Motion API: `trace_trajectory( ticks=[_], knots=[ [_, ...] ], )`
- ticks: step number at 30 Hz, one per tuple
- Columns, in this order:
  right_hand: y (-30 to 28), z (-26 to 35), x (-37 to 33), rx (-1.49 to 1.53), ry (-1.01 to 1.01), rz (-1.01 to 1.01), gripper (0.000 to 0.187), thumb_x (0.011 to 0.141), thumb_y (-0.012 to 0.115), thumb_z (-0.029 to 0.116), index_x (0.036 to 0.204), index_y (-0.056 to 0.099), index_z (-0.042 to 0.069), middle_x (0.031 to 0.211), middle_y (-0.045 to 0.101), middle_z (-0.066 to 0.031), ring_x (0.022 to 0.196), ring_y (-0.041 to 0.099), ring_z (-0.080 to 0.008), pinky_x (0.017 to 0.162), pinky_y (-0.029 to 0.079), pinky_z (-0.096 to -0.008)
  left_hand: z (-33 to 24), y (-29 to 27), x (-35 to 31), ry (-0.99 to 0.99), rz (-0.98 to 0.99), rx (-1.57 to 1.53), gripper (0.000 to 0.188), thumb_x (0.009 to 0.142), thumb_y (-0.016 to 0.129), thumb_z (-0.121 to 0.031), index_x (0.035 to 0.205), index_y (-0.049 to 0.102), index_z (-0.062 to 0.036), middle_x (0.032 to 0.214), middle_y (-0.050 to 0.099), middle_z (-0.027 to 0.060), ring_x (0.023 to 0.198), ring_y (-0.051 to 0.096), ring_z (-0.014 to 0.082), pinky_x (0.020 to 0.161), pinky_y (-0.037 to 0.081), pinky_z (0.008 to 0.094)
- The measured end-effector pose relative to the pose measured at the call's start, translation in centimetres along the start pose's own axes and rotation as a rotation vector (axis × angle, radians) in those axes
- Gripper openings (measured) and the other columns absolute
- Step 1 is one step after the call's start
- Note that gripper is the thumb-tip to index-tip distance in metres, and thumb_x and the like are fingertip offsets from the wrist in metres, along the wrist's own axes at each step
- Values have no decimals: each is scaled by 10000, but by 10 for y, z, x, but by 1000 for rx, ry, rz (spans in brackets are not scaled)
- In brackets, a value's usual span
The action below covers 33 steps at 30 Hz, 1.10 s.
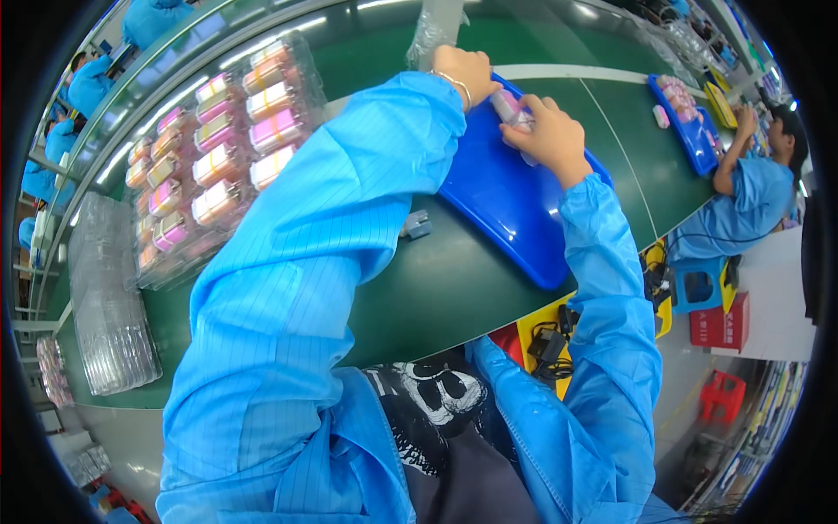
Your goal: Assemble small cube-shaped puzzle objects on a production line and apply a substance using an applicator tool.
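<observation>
My right hand point(554, 137) is closed around a small pink-and-white block point(505, 106) above the far part of a blue plastic tray point(506, 214). White material, partly hidden by my fingers, shows under that hand. Just to the left, my left hand point(464, 73) curls at the tray's far left edge, its thumb side close to the block. Whatever its fingers hold is out of sight. A clear blister tray point(301, 83) at the left carries rows of pink, white and orange blocks point(212, 166), some with metal prongs. My left forearm covers its right edge.
Stacked empty clear blister trays point(109, 306) lie at the left. A small grey piece point(417, 224) rests on the green table point(436, 279). Yellow bins point(548, 336) with black adapters sit below the front edge. At the right, a co-worker point(751, 192) sits beside another blue tray point(690, 131).
</observation>
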State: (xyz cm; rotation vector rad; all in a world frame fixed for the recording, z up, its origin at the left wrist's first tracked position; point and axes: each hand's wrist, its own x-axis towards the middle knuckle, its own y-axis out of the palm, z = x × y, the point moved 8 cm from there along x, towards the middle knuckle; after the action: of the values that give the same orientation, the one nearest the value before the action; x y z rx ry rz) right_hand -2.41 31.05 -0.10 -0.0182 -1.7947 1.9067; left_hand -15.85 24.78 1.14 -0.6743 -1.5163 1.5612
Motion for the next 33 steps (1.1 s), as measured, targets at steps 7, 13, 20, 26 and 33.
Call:
trace_trajectory(
  ticks=[7,13,20,26,33],
  knots=[
    [5,-7,6,-50,133,-38,538,696,681,540,1062,679,146,995,639,-111,884,670,-321,721,515,-455,-7,9,8,-63,-62,-127,353,892,567,-382,1117,585,-110,896,724,88,838,710,266,703,524,409],
    [1,-8,0,9,92,-156,542,699,683,565,1027,693,134,1001,641,-111,856,674,-322,727,533,-434,-11,-45,-42,94,-162,6,297,882,580,-330,1041,570,-79,853,720,94,802,707,281,661,522,410],
    [-53,12,-22,251,22,-244,463,742,732,484,989,671,97,969,636,-93,841,653,-297,754,523,-397,-2,-167,-245,287,-351,-179,279,832,670,-325,987,569,-116,719,634,46,559,631,260,505,484,367],
    [-100,170,-82,633,-417,-122,344,675,808,313,844,638,67,872,609,-88,747,627,-257,680,519,-355,30,-126,-371,89,-51,-259,335,776,722,-345,1028,607,-158,723,618,-6,586,627,200,498,451,335],
    [-61,284,-101,574,-597,-164,340,645,810,331,822,656,86,834,600,-58,662,622,-259,552,483,-354,50,-65,-387,-32,-99,-72,396,733,731,-378,1050,647,-156,771,584,-26,751,586,156,604,455,312]
  ],
)
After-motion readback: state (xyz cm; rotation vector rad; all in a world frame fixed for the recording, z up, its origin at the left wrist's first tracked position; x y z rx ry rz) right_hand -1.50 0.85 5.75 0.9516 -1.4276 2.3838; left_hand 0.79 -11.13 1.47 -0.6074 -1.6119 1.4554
